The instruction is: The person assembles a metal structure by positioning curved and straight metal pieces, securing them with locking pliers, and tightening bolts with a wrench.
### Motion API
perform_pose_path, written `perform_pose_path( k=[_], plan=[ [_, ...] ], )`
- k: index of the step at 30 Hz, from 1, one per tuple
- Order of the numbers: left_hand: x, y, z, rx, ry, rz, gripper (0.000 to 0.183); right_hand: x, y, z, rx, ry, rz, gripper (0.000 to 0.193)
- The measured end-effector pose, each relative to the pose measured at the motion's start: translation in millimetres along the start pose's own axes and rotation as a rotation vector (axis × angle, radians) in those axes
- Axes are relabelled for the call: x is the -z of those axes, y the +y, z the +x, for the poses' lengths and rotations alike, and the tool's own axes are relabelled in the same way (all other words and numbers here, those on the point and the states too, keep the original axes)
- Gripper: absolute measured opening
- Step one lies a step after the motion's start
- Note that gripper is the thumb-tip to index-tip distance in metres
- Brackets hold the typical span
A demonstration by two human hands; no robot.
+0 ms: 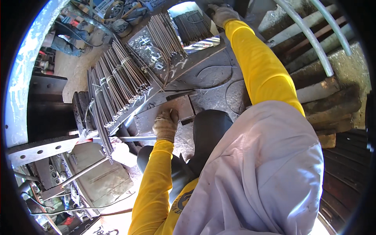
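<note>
My left hand (pixel 165 124), in a knitted work glove, rests on a brownish metal plate (pixel 181 104) in front of my knees. Its fingers are curled down, and whatever lies under them is hidden. Farther off, at the end of my outstretched arm, my gloved right hand (pixel 225 15) is beside a white-sided box (pixel 214 28) of thin dark rods. The fingers of that hand stretch to the left, apart, with nothing visible in them. Left of the box, loose rods (pixel 163 36) lie on a dark steel plate (pixel 145 50) with chalk marks.
Tied bundles of metal rods (pixel 117 76) lie to the left of the plates. A perforated steel bar (pixel 43 150) juts out below them. Bent pipes (pixel 309 35) and thick rusty beams (pixel 333 98) fill the right side. A thin cable (pixel 215 87) loops over the floor. Another person's legs (pixel 64 43) show far left.
</note>
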State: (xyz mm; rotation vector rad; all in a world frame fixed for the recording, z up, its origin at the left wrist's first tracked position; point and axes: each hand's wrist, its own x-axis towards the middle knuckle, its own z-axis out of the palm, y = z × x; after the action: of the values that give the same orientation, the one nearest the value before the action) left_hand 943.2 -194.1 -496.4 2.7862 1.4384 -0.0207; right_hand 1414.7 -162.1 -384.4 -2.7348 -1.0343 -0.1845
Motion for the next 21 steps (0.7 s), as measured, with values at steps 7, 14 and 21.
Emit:
perform_pose_path(
  k=[7, 14, 21],
  plan=[
    [12, 6, 3, -0.043, 0.002, -0.034, 0.040, -14, -7, 39, 0.127, -0.020, -0.201, 0.049],
    [18, 11, 2, -0.020, -0.012, -0.029, 0.041, -13, -5, 48, 0.169, -0.075, -0.251, 0.046],
    [11, 4, 3, -0.046, -0.021, -0.050, 0.042, -6, 4, 48, 0.200, -0.090, -0.271, 0.044]
  ],
)
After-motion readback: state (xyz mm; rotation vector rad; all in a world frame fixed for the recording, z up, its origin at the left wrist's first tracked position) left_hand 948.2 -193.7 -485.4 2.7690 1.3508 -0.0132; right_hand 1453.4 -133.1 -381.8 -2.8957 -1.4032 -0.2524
